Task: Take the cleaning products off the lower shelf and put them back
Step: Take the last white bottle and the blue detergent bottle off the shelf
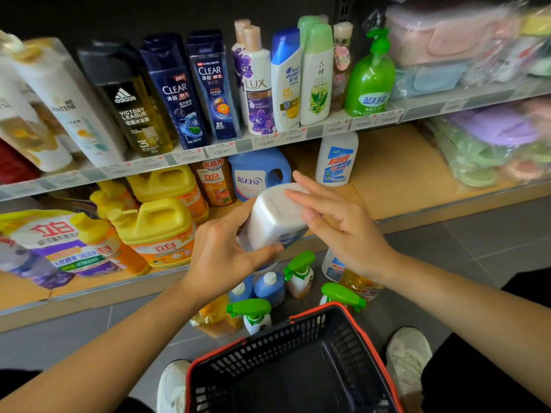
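White plastic can slip: your left hand (220, 254), curled round the bottle (272, 217) held in the air, should squeeze firmly, while your right hand (343, 231), fingers (301, 198) straight on its base, turns it upright beside its twin (337, 159) on the shelf (396, 171). Rounded-square base faces you; label blue.

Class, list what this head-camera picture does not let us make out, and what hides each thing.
- White bottle: label and cap hidden, head view; its base faces the camera and the left hand covers its side.
- Price tags: too small and blurred.
- Soft packs, far right: blurred, cut by the edge.
- Floor bottles: partly behind the basket.
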A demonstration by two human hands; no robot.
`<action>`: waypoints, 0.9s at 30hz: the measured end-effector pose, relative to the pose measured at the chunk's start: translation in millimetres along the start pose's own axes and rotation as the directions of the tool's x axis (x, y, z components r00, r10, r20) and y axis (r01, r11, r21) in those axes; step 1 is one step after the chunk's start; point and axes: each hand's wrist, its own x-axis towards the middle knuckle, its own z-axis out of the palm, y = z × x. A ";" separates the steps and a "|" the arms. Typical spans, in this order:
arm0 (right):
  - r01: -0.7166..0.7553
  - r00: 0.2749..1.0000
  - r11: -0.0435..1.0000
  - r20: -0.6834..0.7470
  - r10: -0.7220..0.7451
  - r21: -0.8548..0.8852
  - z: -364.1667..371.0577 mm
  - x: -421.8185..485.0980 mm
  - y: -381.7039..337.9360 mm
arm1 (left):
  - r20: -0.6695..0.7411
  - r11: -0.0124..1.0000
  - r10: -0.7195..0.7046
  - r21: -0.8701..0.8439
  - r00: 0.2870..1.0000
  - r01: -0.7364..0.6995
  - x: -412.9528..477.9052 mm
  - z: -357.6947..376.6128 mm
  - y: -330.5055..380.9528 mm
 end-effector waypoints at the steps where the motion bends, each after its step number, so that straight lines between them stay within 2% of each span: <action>1: 0.036 0.999 0.998 0.018 -0.035 -0.050 0.8 -1.8 -0.4 | -0.003 1.000 -0.011 -0.021 1.000 0.011 0.7 -1.1 -0.6; 4: 0.108 0.994 0.987 0.007 -0.108 -0.115 0.7 -3.0 -0.6 | -0.016 1.000 -0.018 -0.014 1.000 0.018 2.2 -3.4 -2.6; 6: 0.136 0.985 0.980 -0.087 -0.150 -0.147 -1.9 -2.0 2.2 | -0.039 0.998 -0.047 -0.044 0.998 0.045 3.3 -5.3 -3.1; 8: 0.065 0.983 0.993 -0.166 -0.080 -0.098 -5.4 0.6 6.2 | -0.054 0.993 -0.072 -0.098 0.996 0.066 5.3 -8.3 -3.8; 10: -0.077 0.985 0.997 -0.156 0.077 0.007 -7.1 3.6 11.7 | -0.047 0.979 -0.094 -0.183 0.994 0.084 7.2 -11.3 -4.8; 13: -0.301 0.954 0.953 0.000 0.301 0.022 -3.3 5.3 27.4 | -0.049 0.935 -0.145 -0.335 0.988 0.121 10.7 -16.7 -3.8; 16: -0.437 0.878 0.899 0.218 0.426 0.002 8.1 3.1 43.1 | -0.064 0.883 -0.173 -0.453 0.983 0.126 14.6 -22.0 0.4; 19: -0.498 0.836 0.846 0.366 0.410 0.191 22.9 -1.8 53.6 | -0.078 0.800 -0.218 -0.586 0.973 0.133 17.6 -26.5 5.1; 22: -0.522 0.829 0.802 0.393 0.397 0.291 30.4 -3.8 62.0 | -0.081 0.741 -0.252 -0.657 0.964 0.138 17.9 -30.5 7.7; 27: -0.601 0.789 0.674 0.455 0.413 0.429 24.2 -2.3 72.3 | -0.087 0.745 -0.283 -0.647 0.955 0.162 20.9 -37.9 6.6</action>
